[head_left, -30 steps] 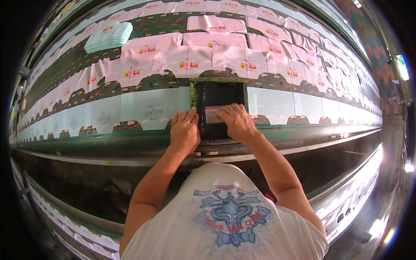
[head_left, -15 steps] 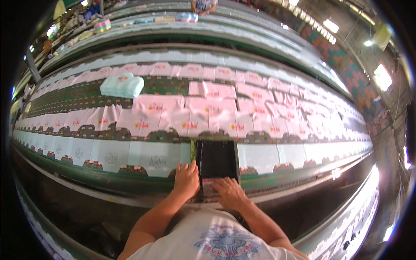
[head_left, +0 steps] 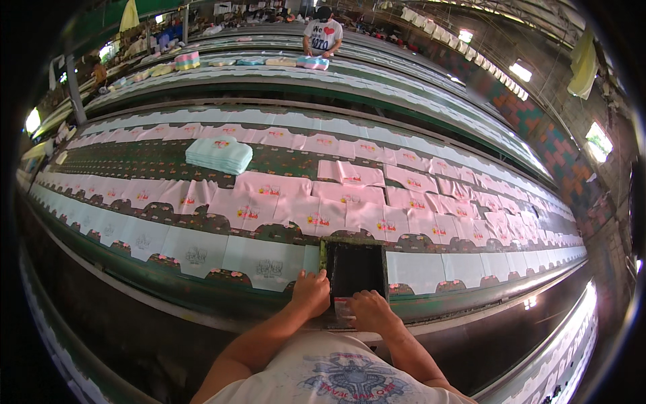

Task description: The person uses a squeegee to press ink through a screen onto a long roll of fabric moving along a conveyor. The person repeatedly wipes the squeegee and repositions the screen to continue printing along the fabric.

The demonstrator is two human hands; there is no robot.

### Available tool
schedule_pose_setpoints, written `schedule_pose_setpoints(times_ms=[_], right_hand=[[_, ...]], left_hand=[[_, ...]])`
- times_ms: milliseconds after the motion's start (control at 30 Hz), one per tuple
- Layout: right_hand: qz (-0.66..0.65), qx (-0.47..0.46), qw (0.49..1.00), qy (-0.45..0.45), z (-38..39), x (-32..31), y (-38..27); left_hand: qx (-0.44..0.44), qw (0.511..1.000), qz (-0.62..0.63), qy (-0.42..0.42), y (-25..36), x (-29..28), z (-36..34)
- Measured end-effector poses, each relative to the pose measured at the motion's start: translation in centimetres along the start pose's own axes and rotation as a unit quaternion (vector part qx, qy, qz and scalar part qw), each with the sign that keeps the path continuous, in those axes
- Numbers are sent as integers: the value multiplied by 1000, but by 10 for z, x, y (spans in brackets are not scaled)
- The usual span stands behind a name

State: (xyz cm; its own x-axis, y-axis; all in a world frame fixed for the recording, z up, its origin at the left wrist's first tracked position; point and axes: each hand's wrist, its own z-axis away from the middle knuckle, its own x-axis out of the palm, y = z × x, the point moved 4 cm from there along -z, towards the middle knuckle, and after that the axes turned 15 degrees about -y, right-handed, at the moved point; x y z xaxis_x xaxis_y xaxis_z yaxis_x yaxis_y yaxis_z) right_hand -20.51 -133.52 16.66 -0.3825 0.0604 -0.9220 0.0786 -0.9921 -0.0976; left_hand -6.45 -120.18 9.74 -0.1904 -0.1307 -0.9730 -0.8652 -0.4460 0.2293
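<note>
A dark screen-printing frame [head_left: 358, 268] lies over the row of pale blue fabric pieces [head_left: 168, 246] on the near edge of the long table. My left hand [head_left: 311, 294] is closed on the frame's near left side. At the near end of the frame, my right hand [head_left: 370, 311] is closed around a flat, pale squeegee [head_left: 344, 308], partly covered by the fingers. Dark line prints show on some blue pieces left of the frame; those to its right look plain.
Pink printed fabric pieces [head_left: 269, 194] lie in overlapping rows beyond the frame. A folded stack of pale blue cloth [head_left: 219, 156] sits on the table at left. Farther off, a person [head_left: 324, 34] stands at another table by coloured stacks [head_left: 311, 62]. Another table [head_left: 548, 357] runs at lower right.
My view has tilted upward, bringing more of the far tables and the other person into sight. My right fingers, more spread before, are now curled at the squeegee. My left hand stays on the frame.
</note>
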Motion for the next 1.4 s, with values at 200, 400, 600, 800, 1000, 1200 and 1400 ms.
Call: schedule_pose_setpoints(times_ms=[200, 400, 600, 800, 1000, 1200, 1400], right_hand=[[16, 8, 998, -61, -14, 2, 3], [37, 10, 995, -91, -15, -3, 3], [47, 2, 995, -84, -18, 0, 2], [47, 1, 996, -80, -15, -2, 1], [48, -21, 997, -60, -14, -3, 3], [44, -34, 998, -36, -14, -1, 4], [44, -19, 993, -104, -15, -22, -8]], left_hand=[[25, 999, 0, -33, -2, -9, -4], [30, 998, 11, -47, -1, -8, -6], [43, 997, 13, -59, -1, -8, -3], [53, 998, -21, -17, -1, 1, -3], [39, 998, -21, -49, -2, 2, -5], [27, 997, -21, -65, 0, -2, -3], [19, 999, -9, -48, -4, 2, 2]])
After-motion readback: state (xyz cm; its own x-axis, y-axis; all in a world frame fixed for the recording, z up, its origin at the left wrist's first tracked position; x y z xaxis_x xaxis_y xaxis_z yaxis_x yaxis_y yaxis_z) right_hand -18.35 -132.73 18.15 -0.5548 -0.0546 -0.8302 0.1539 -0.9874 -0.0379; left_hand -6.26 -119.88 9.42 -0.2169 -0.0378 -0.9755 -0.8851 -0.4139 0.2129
